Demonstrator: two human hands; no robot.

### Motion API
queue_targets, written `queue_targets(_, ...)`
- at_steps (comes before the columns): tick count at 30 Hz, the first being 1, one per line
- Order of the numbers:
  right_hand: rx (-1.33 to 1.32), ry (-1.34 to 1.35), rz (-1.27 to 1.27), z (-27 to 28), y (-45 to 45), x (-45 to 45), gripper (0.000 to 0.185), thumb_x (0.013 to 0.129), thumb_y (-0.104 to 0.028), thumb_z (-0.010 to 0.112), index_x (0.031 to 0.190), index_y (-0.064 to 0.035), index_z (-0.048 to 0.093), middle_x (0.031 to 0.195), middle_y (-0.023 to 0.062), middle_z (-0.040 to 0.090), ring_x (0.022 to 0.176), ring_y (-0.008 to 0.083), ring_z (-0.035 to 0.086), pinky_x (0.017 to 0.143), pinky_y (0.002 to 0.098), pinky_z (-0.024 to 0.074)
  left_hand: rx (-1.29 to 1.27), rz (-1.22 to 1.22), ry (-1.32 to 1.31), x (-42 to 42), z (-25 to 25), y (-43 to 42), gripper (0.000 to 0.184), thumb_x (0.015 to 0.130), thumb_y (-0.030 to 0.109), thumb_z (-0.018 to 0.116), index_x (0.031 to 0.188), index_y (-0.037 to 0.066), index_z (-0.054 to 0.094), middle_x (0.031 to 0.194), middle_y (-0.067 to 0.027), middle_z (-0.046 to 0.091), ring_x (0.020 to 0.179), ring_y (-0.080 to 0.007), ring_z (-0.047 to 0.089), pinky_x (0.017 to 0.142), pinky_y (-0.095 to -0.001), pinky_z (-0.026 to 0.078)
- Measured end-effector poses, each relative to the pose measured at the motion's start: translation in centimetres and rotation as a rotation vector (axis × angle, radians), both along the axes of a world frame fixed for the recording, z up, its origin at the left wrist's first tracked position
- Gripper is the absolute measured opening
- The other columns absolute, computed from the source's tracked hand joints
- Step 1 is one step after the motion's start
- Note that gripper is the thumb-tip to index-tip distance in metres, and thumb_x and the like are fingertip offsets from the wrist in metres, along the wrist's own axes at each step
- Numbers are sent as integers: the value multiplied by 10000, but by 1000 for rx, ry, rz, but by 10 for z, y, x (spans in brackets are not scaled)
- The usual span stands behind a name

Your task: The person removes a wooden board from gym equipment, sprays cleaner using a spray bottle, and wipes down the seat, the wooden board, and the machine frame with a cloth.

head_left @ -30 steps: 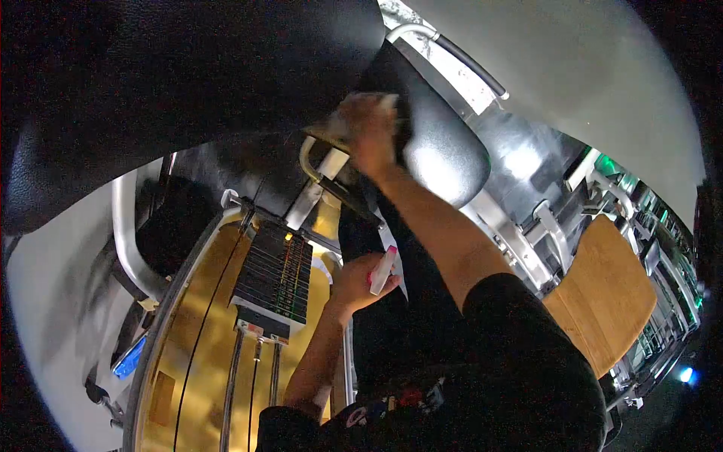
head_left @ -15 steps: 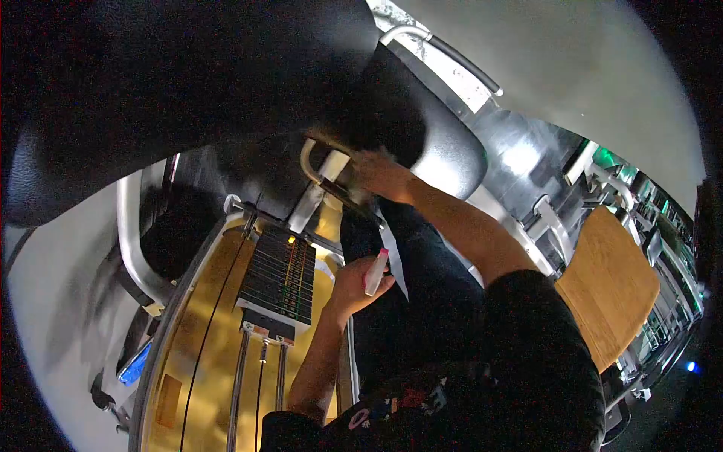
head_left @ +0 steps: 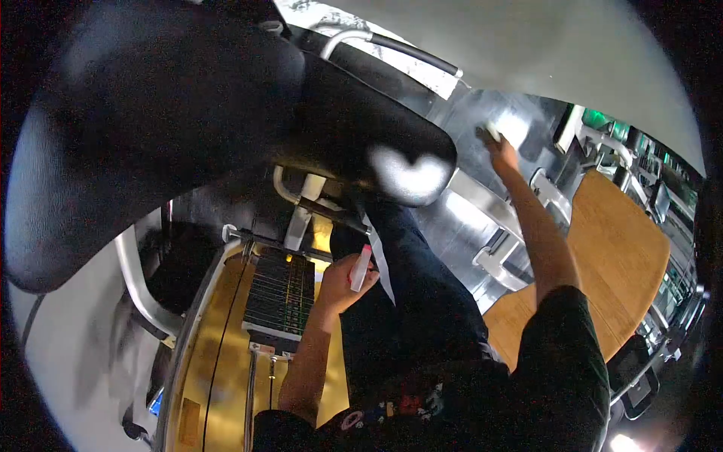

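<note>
Glossy dark flooring [head_left: 446, 235] lies beyond silver metal gym frames [head_left: 482, 202], with a tan wooden panel [head_left: 614, 260] on the right and a black padded cushion [head_left: 173, 113] at the far left. Close to my lap, my left grip [head_left: 343, 285] is closed around a white-and-pink plastic object [head_left: 361, 269], right of the black weight stack [head_left: 277, 294]. My right grip [head_left: 503, 157] reaches far right past the cushion's rounded end, fingers bent at a small pale item [head_left: 493, 132], too blurred to identify; how firmly they close I cannot tell.
</note>
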State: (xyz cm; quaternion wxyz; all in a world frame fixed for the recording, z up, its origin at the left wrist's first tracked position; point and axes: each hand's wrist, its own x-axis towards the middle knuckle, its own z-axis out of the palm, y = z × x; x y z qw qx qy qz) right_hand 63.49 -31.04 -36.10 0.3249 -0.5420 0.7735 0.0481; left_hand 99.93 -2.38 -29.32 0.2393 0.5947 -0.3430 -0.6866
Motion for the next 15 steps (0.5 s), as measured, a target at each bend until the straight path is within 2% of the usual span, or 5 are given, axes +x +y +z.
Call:
queue_targets(2,-196,-153,63,-75,-21,19,404,902,-253,526,1231,-19,549,998,212,662,912,306,652,800,410,481,-16,32,31,-8,-4,-7,235,791,187,750,931,46,623,786,-4,629,727,-98,612,683,-279,505)
queue_targets(5,-122,-128,19,-95,-38,148,341,848,-239,576,1134,-57,611,944,222,674,860,395,662,738,473,530,-16,-46,-56,-16,13,-34,230,798,188,741,938,54,617,779,9,609,722,-84,590,669,-265,491)
queue_targets(6,-66,-86,267,-113,-38,176,374,840,-220,566,1195,-104,586,1057,181,665,962,371,642,796,459,521,20,-20,-24,-19,13,-37,228,802,192,737,942,59,617,782,10,604,724,-82,581,662,-263,484)
queue_targets(8,-666,29,448,-105,-21,230,433,835,-180,543,1265,-135,534,1236,130,597,1135,334,565,911,431,475,55,-3,3,-25,17,-44,226,805,195,733,947,63,616,785,10,600,725,-80,572,654,-261,478)
queue_targets(15,-315,-171,604,-41,3,88,465,816,-64,523,1278,-104,497,1227,150,569,1179,321,527,1017,408,432,-28,-38,-54,-34,19,-56,279,812,277,725,943,54,620,804,-33,621,728,-131,601,649,-296,486)
